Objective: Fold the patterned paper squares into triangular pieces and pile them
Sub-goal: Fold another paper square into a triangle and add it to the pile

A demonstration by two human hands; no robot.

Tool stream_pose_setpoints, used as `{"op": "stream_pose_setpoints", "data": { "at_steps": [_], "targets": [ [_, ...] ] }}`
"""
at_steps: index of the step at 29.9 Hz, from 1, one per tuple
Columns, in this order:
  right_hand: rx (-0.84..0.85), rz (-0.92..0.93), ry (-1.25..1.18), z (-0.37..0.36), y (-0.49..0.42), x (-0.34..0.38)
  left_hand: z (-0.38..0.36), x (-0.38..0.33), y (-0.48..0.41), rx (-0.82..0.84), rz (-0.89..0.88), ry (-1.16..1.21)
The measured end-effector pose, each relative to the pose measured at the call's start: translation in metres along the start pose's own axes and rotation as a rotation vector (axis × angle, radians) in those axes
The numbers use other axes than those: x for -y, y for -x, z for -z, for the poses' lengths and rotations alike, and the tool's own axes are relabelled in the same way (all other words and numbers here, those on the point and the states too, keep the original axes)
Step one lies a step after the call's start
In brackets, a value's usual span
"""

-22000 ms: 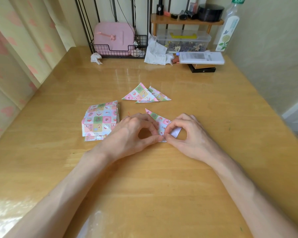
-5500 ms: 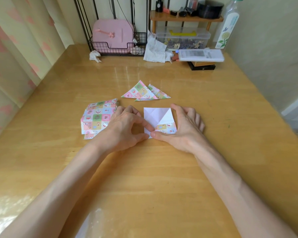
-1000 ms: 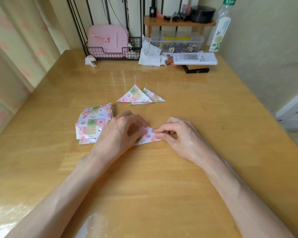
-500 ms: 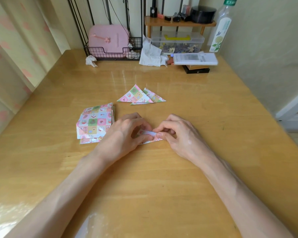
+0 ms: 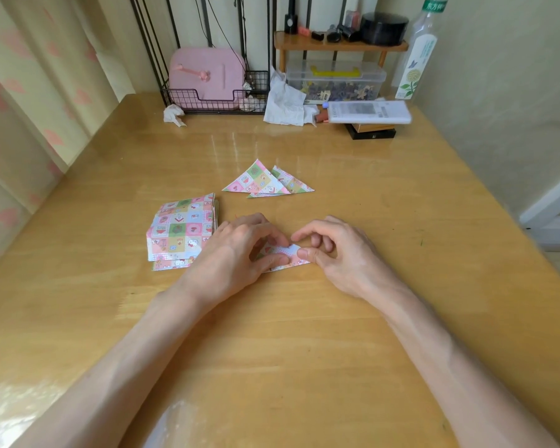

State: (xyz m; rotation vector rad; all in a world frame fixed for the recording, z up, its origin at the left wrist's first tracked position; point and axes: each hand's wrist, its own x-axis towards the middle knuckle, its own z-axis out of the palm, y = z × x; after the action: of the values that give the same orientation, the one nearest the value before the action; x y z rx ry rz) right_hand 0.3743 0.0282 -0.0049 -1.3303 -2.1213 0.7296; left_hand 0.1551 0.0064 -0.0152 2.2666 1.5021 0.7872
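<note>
A small folded patterned paper piece (image 5: pixel 288 257) lies on the wooden table (image 5: pixel 304 334) between my hands. My left hand (image 5: pixel 236 253) covers its left part, with thumb and fingers curled onto it. My right hand (image 5: pixel 340 253) pinches its right end with the thumb, the other fingers curled above it. A stack of unfolded patterned squares (image 5: pixel 181 232) sits just left of my left hand. Beyond my hands lie two overlapping folded triangles (image 5: pixel 265 182). Most of the piece being worked is hidden under my fingers.
At the table's far edge stand a black wire basket (image 5: pixel 214 98) with a pink case (image 5: pixel 206 74), crumpled tissues (image 5: pixel 285 101), a clear plastic box (image 5: pixel 335 80) under a small wooden shelf, a white box (image 5: pixel 369 112), and a bottle (image 5: pixel 417 50). A wall runs along the right.
The paper went from an open white sheet with one corner turned up to a narrow folded piece. Over the last second my right fingers lifted slightly while the thumb stayed on the paper.
</note>
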Motion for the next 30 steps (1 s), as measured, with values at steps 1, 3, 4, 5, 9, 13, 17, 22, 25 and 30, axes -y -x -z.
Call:
{"op": "stream_pose_setpoints", "data": {
  "at_steps": [1, 3, 4, 5, 9, 13, 17, 22, 25, 30],
  "targets": [
    [-0.002, -0.007, -0.014, 0.001, -0.001, -0.001, 0.0, 0.0, 0.0, -0.001, 0.0, -0.003],
    [-0.011, -0.011, -0.005, 0.0, -0.001, -0.001, 0.0, -0.002, 0.0, -0.002, -0.001, -0.01],
    [-0.014, -0.007, 0.012, -0.001, -0.001, 0.0, 0.0, -0.002, 0.0, -0.001, -0.007, -0.013],
    [-0.013, -0.006, 0.025, -0.001, -0.002, 0.0, 0.0, -0.003, -0.001, 0.002, -0.016, -0.017],
    [0.014, -0.014, -0.042, 0.003, -0.003, -0.003, -0.001, -0.005, 0.0, 0.029, -0.047, -0.03],
    [0.019, -0.022, -0.076, 0.005, -0.003, -0.009, 0.0, -0.006, -0.002, 0.058, -0.072, -0.017],
    [0.031, -0.03, -0.074, 0.005, -0.004, -0.008, 0.0, -0.006, -0.001, 0.081, -0.111, -0.003],
    [0.039, -0.022, -0.297, 0.022, -0.001, -0.009, 0.001, -0.006, -0.002, 0.1, -0.115, -0.01],
    [-0.022, 0.033, -0.173, 0.029, 0.0, -0.013, 0.002, -0.007, -0.002, 0.11, -0.123, 0.0],
    [0.081, 0.055, -0.006, 0.023, 0.002, -0.015, 0.003, -0.007, -0.002, 0.118, -0.119, 0.012]
  ]
}}
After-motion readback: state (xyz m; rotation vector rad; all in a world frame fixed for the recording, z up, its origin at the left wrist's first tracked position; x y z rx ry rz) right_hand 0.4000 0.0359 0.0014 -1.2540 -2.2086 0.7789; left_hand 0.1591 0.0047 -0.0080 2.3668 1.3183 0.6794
